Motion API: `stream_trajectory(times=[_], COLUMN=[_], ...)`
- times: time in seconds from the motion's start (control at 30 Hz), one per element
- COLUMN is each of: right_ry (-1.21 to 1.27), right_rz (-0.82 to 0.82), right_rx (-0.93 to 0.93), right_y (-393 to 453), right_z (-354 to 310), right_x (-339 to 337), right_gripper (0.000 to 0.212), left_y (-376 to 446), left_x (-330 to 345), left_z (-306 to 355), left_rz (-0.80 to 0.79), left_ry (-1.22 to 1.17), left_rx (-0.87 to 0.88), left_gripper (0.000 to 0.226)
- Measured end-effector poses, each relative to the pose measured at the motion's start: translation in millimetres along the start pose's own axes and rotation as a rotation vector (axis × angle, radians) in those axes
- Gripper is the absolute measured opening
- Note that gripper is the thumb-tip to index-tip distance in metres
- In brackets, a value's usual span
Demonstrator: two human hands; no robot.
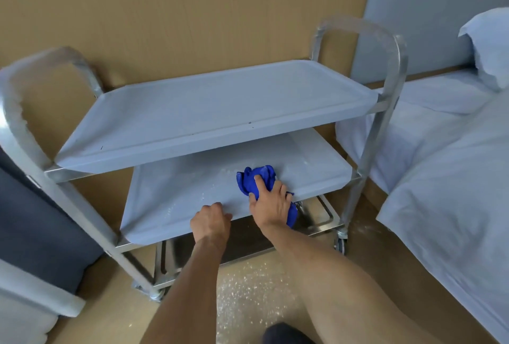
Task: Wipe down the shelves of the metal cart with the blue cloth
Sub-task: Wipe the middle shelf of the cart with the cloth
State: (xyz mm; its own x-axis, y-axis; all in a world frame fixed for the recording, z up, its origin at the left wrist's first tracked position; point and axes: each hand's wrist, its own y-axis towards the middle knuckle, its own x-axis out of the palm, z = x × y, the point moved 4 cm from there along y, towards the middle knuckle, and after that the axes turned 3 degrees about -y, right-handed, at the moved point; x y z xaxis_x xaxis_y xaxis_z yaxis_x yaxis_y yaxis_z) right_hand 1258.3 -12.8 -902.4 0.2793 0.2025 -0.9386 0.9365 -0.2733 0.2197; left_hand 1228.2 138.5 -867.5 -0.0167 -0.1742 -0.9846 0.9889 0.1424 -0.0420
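Right hand: our right hand lies on the blue cloth, fingers spread and bent over the bunched fabric, thumb hooked at its near-left edge, pressing it onto the middle shelf of the metal cart.
Left hand: our left hand curls over the front lip of the same shelf, just left of the cloth; we judge it steadies the cart. Its fingertips are hidden, so we cannot tell how tightly it grips.
Cloth position: right of centre on the middle shelf, near the front edge, with a tail hanging over the lip beside our right wrist.
Shelf axis: the long side runs left to right across our view, slightly tilted up to the right.
Key relation: most unwiped surface, with white specks on it, lies left of and behind the cloth; we judge the next stroke should travel along that long axis.
Nearer hand: the right already has the cloth; the left sits in the path of a leftward sweep.
Clearance: the top shelf overhangs the rear, so reaching back looks tight.
Bottom shelf: bare steel, low.
Floor: white crumbs are scattered below us.
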Motion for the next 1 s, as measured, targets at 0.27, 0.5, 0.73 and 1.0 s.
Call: stream_trajectory(times=[0.27, 0.5, 0.73, 1.0], right_ry=[-0.037, -0.087, -0.059, 0.004], right_rz=[0.071, 0.043, -0.124, -0.064], right_rx=[0.404, 0.274, -0.124, 0.429], right_y=[74.6, 45.4, 24.1, 112.9], right_z=[136.8, 53.2, 10.6, 190.9], right_x=[-15.3, -3.9, -5.1, -27.1], right_gripper=[0.059, 0.044, 0.04, 0.055], left_y=[26.4, 34.6, 30.4, 65.5], left_x=[0.7, -1.0, -17.7, -12.0], left_z=[12.3, 12.0, 21.7, 73.3], left_rz=[-0.049, -0.085, -0.164, -0.24], left_ry=[0.086, 0.028, 0.071, -0.104], left_rx=[-0.113, -0.153, -0.156, -0.059], left_gripper=[0.021, 0.027, 0.035, 0.065])
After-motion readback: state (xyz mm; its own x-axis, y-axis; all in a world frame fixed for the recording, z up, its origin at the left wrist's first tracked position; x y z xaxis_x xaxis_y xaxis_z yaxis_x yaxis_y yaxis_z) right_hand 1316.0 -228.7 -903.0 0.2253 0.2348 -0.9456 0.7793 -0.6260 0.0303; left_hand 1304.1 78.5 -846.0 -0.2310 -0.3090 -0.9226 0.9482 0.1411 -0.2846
